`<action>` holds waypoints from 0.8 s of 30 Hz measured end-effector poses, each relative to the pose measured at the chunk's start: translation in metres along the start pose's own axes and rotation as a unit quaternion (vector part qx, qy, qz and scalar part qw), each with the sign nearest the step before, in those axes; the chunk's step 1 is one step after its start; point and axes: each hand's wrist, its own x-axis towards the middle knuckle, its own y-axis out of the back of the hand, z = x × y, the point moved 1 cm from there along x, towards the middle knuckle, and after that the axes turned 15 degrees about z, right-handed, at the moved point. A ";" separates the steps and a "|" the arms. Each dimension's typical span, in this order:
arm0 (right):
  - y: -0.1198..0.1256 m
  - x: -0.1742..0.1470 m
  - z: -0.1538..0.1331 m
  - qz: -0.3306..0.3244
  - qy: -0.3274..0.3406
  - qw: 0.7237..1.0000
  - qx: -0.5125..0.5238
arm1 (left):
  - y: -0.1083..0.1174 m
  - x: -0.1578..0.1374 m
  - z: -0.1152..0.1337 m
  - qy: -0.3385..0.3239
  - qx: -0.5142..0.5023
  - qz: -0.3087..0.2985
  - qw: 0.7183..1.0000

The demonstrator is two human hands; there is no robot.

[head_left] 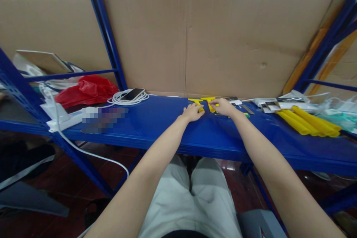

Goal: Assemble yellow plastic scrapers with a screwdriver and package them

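Observation:
Two yellow T-shaped tools with flat crossbars lie side by side near the back of the blue shelf; they look like small scrapers. My left hand point(192, 112) is closed on the handle of the left yellow T-shaped tool point(201, 108), its crossbar just beyond my fingers. On the right yellow T-shaped tool point(208, 99), the fingertips of my right hand point(224, 106) pinch near where handle meets crossbar. Thin metal blades point(247, 109) and a black-and-white packet point(233, 100) lie beside my right hand, which partly covers some small green and yellow pieces.
Yellow tubes point(308, 122) and packets point(290, 103) lie at the right. On the left are a phone point(134, 94) on a coiled white cable point(118, 98), a red bag point(87, 90) and a white power strip point(74, 117). A cardboard panel point(223, 41) stands behind the shelf point(156, 126).

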 end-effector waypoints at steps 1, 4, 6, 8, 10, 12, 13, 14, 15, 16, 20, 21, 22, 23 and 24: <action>0.000 0.000 0.000 -0.001 -0.003 1.000 0.000 | -0.001 0.000 0.001 -0.002 -0.001 -0.008 1.000; 0.000 0.000 0.000 -0.003 -0.007 1.000 -0.004 | 0.001 0.000 0.002 0.013 0.008 -0.003 1.000; -0.001 0.000 0.000 -0.002 -0.006 1.000 -0.006 | 0.005 0.001 0.003 0.038 0.028 0.017 0.999; -0.001 0.000 0.002 0.000 -0.006 1.000 -0.006 | 0.009 0.002 0.002 0.070 0.056 0.035 0.995; -0.002 0.000 0.003 0.001 -0.008 1.000 -0.006 | 0.013 0.003 0.001 0.103 0.082 0.050 0.990; -0.002 0.000 0.004 0.001 -0.010 1.000 -0.004 | 0.017 0.003 0.000 0.130 0.101 0.064 0.984; -0.002 0.000 0.005 0.001 -0.011 1.000 -0.004 | 0.019 0.003 -0.002 0.140 0.109 0.071 0.982; -0.002 0.001 0.005 0.001 -0.011 1.000 -0.005 | 0.020 0.003 -0.003 0.147 0.116 0.080 0.979; -0.002 0.001 0.006 0.001 -0.012 1.000 -0.005 | 0.021 0.003 -0.004 0.150 0.119 0.089 0.978; -0.002 0.001 0.006 0.001 -0.012 1.000 -0.006 | 0.020 0.003 -0.005 0.146 0.116 0.097 0.978; -0.001 0.000 0.005 0.000 -0.013 1.000 -0.015 | 0.012 0.007 -0.007 0.066 0.048 0.107 0.991; -0.001 0.000 0.004 -0.002 -0.014 1.000 -0.019 | 0.008 0.007 -0.007 0.034 0.030 0.103 0.994; -0.001 0.000 0.003 -0.005 -0.016 1.000 -0.023 | 0.005 0.007 -0.007 0.007 0.018 0.093 0.995; 0.000 -0.001 0.002 -0.008 -0.017 0.999 -0.026 | 0.002 0.007 -0.007 -0.011 0.012 0.082 0.996; 0.000 -0.001 0.001 -0.011 -0.018 0.999 -0.029 | -0.001 0.007 -0.007 -0.024 0.010 0.069 0.997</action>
